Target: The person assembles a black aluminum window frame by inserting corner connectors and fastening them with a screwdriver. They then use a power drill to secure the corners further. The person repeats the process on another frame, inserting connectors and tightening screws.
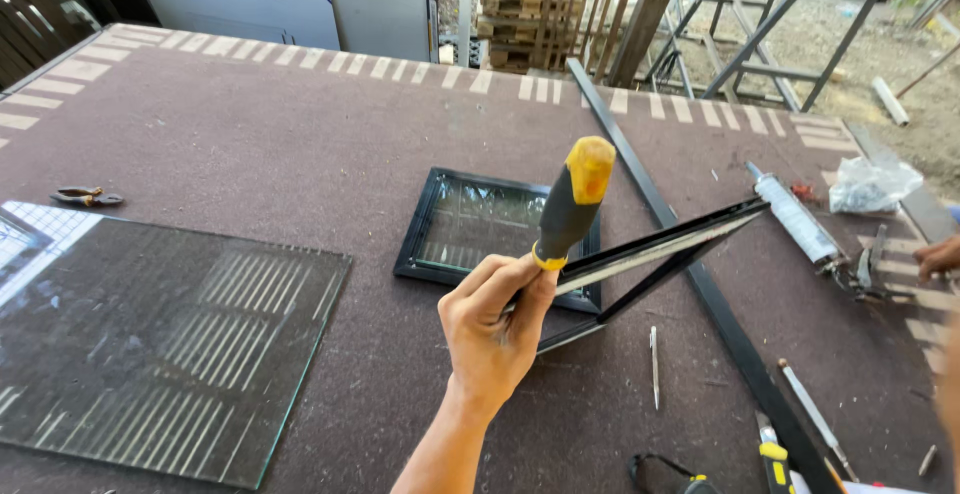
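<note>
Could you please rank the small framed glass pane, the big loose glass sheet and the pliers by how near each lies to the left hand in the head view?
From the left hand:
1. Small framed glass pane, just above and behind the hand.
2. Big loose glass sheet, off to the left.
3. Pliers, far left, beyond the sheet's top corner.

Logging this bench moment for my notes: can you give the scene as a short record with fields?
left hand: grips a yellow-and-black tool handle, handle end up
framed glass unit: tilted on edge, beside that hand
small framed pane: flat on the brown table
large glass sheet: flat, left
sealant gun: right
right hand: at frame edge, grip unclear
</note>
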